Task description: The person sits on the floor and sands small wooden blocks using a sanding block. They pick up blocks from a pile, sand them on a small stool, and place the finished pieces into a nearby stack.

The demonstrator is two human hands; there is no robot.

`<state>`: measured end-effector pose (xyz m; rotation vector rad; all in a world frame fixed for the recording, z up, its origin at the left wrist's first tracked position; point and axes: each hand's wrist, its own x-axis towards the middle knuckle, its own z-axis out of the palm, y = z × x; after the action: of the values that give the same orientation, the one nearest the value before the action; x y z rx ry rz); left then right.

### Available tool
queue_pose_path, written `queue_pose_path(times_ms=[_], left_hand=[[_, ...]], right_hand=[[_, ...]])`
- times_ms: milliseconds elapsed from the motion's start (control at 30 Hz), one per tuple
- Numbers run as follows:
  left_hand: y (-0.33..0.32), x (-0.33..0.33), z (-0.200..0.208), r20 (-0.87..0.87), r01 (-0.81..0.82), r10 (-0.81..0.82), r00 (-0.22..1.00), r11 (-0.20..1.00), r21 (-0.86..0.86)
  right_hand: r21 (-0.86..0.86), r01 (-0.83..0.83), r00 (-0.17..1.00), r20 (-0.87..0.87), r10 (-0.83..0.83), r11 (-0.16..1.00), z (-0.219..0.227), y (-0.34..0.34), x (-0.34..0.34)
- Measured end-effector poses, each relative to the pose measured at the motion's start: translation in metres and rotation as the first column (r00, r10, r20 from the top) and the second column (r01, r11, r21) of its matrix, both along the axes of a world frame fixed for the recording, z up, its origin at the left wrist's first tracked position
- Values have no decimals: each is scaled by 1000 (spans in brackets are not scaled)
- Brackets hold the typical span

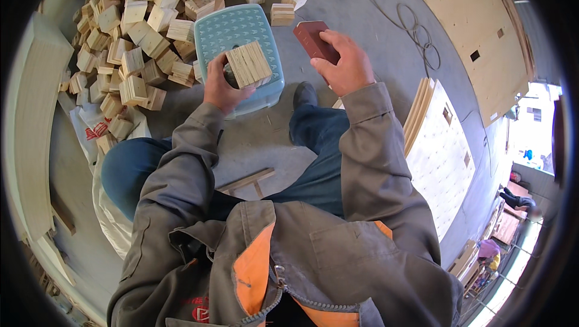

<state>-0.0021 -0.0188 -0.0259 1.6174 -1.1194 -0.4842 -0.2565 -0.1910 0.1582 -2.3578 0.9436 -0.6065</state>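
My left hand point(221, 88) is closed around the left and near sides of a layered plywood block point(249, 65). That block is over the top of a light blue plastic stool point(220, 28) with a raised pattern; I cannot tell whether it rests there. My right hand point(350, 66) grips a flat reddish-brown sanding block point(313, 40) between thumb and fingers. The sanding block is to the right of the stool, in the air and apart from the plywood block.
A large heap of plywood blocks point(139, 31) lies at the far left, beside a white sack point(87, 125). Plywood panels point(443, 152) with square holes stand on the right. A cable point(416, 28) is coiled on the grey floor. A wood strip point(247, 179) lies between my legs.
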Motion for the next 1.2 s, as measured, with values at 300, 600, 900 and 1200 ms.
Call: queue_pose_path(times_ms=[300,600,900,1200], left_hand=[[6,-18,29,-29,-73,75,997,995,67],[3,-22,27,-86,-105,105,991,994,0],[7,-22,27,-93,-89,89,992,996,5],[7,-20,29,-59,-116,113,992,992,-42]], right_hand=[[-142,-154,983,82,167,978,-25,71,19],[-292,-123,992,-61,111,948,-69,131,31],[-222,-19,999,-54,7,975,-81,24,105],[-253,-45,996,-83,25,966,-80,64,87]])
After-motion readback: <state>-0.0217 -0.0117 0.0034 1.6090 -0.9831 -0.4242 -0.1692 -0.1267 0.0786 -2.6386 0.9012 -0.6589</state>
